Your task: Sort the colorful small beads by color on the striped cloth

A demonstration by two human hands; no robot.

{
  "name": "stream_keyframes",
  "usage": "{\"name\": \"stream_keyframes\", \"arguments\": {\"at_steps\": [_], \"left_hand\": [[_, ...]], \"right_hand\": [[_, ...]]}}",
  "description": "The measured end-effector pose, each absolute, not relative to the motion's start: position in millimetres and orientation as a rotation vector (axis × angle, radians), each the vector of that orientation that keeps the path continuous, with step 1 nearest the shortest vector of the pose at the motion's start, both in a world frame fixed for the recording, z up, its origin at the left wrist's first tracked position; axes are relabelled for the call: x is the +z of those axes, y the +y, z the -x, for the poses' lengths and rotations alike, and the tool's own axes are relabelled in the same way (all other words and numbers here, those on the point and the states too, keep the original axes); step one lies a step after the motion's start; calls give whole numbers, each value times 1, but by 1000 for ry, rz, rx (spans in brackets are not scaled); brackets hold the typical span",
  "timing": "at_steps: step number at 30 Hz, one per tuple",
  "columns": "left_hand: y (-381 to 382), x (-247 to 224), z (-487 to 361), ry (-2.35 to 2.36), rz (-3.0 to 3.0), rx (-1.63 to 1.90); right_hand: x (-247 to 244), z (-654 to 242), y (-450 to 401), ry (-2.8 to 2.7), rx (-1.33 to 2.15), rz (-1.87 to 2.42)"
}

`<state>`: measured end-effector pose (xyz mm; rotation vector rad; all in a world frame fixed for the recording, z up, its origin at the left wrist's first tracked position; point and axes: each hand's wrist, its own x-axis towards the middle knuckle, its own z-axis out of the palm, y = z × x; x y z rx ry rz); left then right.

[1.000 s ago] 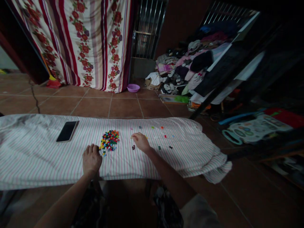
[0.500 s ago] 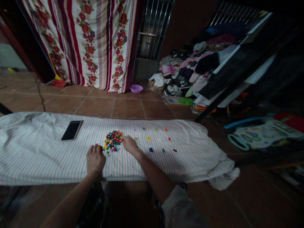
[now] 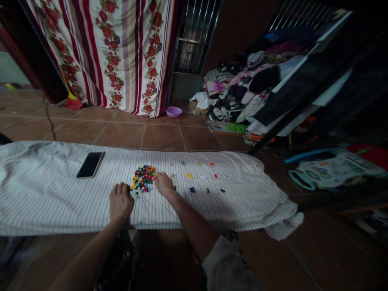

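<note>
A: Where to start?

B: With the phone [image 3: 90,165], flat on the cloth-covered counter [image 3: 45,194], left of the mixed pile [image 3: 142,178] and well apart from it.

A: Next, moving right?

B: The left hand [image 3: 121,201], palm down at the pile's near left edge, fingers bent side by side. Cannot tell whether covering anything.

A: And the pile itself?

B: Small pieces in many colours, all jumbled. Judging by bulk, by far the larger share left to do.

A: On its right edge?

B: The right hand [image 3: 164,184], fingertips drawn together against the pile, apart from the left hand. Too small and dim to tell whether pinching a piece.

A: Beyond that, what done?

B: Right of the pile, set apart by colour: nearest, pink pieces [image 3: 171,164], beige pieces [image 3: 172,176] and brown pieces [image 3: 175,188], the last partly hidden by the right hand. Then grey pieces [image 3: 182,163], yellow pieces [image 3: 189,175], dark blue pieces [image 3: 192,189]. Next, light green pieces [image 3: 199,163], white pieces [image 3: 203,176], dark green pieces [image 3: 207,190]. Then orange pieces [image 3: 211,164], red pieces [image 3: 215,176], black pieces [image 3: 222,190]. Farthest from the pile, light blue pieces [image 3: 226,176].

A: So, how far along?

B: Early, at a guess: very few per colour out there, next to so full a pile.
</note>
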<state>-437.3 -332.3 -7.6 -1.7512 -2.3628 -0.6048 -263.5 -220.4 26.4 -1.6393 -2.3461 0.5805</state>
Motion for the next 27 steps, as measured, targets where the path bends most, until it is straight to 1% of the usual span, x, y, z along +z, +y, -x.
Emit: {"name": "stream_keyframes", "arguments": {"at_steps": [16,22,27], "left_hand": [[-334,-6,438,-2310,1757,-553],[-335,-1,438,-2303,1768,-524],[-335,1,437,-2301,1762,-499]], "right_hand": [[44,252,-224,-2271,637,1636],[53,236,-227,-2269,565,1649],[46,216,-222,-2225,535,1625]]}}
